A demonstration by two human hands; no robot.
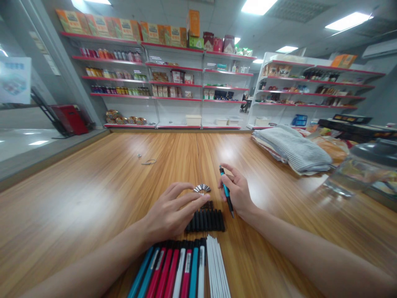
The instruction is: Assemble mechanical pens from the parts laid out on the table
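My right hand (238, 190) is closed around a blue ballpoint pen (226, 191) with black ends, held tilted with its tip toward the table. My left hand (170, 211) hovers low with its fingers stretched out, near a fan of small silver cone tips (202, 188). Beneath and beside its fingertips lie small dark parts (209, 204) and a row of black pen grips (207, 220), partly covered by the hand. Closer to me, several blue, red and white pen barrels (167, 269) lie side by side. White refills (217, 265) lie to their right.
On the wooden table (93, 198), a small metal bit (139, 155) and a thin loop (149, 162) lie at the far left. Folded striped cloths (291, 149) and a clear jar (353, 169) stand at the right. Stocked shelves (173, 85) rise behind the table.
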